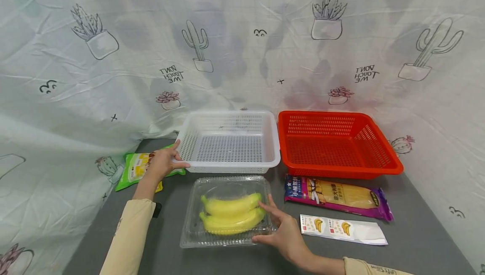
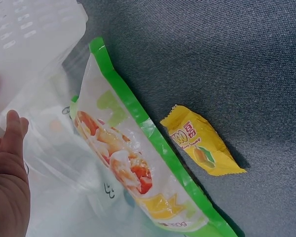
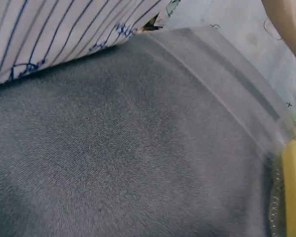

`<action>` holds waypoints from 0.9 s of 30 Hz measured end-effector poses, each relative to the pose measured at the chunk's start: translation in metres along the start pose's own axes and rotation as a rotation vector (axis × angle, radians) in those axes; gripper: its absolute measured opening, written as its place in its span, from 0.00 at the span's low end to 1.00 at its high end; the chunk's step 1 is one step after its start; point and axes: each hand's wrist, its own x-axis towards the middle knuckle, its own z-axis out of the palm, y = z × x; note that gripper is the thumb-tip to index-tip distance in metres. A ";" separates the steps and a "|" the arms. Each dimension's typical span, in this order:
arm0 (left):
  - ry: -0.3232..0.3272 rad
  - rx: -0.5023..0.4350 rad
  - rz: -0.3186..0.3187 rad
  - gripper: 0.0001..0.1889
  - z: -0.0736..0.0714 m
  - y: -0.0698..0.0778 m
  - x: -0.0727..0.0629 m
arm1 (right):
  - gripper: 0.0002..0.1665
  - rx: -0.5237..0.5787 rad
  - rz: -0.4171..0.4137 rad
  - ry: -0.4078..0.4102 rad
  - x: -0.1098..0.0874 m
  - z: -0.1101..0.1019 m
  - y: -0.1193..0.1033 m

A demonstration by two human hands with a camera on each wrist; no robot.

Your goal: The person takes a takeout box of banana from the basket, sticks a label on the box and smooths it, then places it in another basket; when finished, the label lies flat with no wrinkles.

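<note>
A white perforated basket (image 1: pixel 231 165) stands at the back centre. My left hand (image 1: pixel 163 160) holds its front left corner, the thumb over the front rim and the fingers along the left side. In the left wrist view, that hand (image 2: pixel 9 177) shows at the left edge by the basket wall. Before me lies a clear plastic clamshell box (image 1: pixel 195 233) with bananas (image 1: pixel 231 216) inside. My right hand (image 1: pixel 286 235) grips its right side, the thumb at the front edge and fingers over the right edge. The right wrist view shows bananas (image 3: pixel 295 187) at its right border; the hand is nearly out of view.
A red basket (image 1: pixel 341 169) stands to the right of the white one. In front of it lie a purple spaghetti pack (image 1: pixel 341 195) and a flat white strip with banana pictures (image 1: pixel 341 229). A green-edged food bag (image 2: pixel 123 143) and a small yellow candy (image 2: pixel 200 140) lie at left.
</note>
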 end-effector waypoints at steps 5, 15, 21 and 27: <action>-0.006 0.008 0.002 0.17 0.002 0.001 0.002 | 0.48 0.009 0.003 0.094 -0.001 0.013 0.012; -0.020 0.013 0.017 0.16 -0.002 0.000 -0.001 | 0.47 0.135 -0.011 0.072 0.008 0.025 0.018; -0.028 0.015 0.015 0.16 -0.003 0.000 0.001 | 0.47 0.079 -0.022 0.035 0.019 0.020 0.019; -0.045 0.042 0.008 0.15 -0.004 0.002 0.001 | 0.48 0.039 -0.039 0.028 0.025 0.020 0.019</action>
